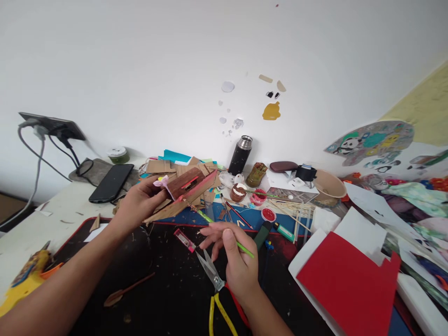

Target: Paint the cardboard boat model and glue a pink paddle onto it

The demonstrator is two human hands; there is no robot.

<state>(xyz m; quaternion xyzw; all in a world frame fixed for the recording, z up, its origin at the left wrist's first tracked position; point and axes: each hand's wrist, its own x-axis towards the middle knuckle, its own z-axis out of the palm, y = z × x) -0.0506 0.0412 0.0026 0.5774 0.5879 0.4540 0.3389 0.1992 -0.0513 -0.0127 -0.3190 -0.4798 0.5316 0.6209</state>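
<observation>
My left hand (140, 200) is closed on the left end of a small cardboard model (187, 184), painted brown on top with reddish edges and a pink flower-like bit at its left end. The model is tilted above the black mat (147, 261). A slim green paintbrush (206, 216) is pinched in my right hand (236, 254), its bristles at the model's lower edge; whether they touch I cannot tell. Scissors with red and yellow handles (217, 282) lie partly under my right hand. Open tubs of red paint (269, 214) and brown-and-white paint (238, 192) stand beyond it.
A black flask (241, 156) stands by the wall, near a murky jar (256, 175) and a beige bowl (329, 184). Red card (350, 284) lies at the right. A phone (111, 183), a yellow glue gun (30, 275) and a brown stick-like piece (128, 290) lie left.
</observation>
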